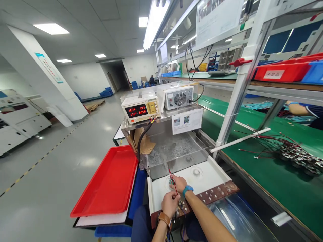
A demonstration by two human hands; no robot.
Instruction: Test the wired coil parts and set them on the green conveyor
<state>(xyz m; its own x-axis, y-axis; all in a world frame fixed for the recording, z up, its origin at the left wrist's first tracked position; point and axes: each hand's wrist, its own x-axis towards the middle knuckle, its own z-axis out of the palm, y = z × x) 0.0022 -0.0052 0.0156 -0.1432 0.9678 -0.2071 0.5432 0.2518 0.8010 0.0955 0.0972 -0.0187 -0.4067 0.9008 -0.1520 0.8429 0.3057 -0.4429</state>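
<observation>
My right hand (179, 185), with a blue band at the wrist, is closed on a small green circuit board (171, 180) above the white tray (161, 192). A thin red wire (172, 178) runs from the board area down to my left hand (170, 203). That hand, with a brown strap at its wrist, pinches the wire beside a brown strip (214, 194) set with metal contacts. Several small parts and leads sit just below my fingertips, too small to make out. My fingers partly hide the board.
A power supply (140, 109) with lit red digits and a grey fan unit (179, 98) stand on a metal shelf behind a clear panel. At left lies a red tray (108, 185). On the green bench (252, 164) is a heap of wired parts (300, 156). Another person's arm (297, 108) shows far right.
</observation>
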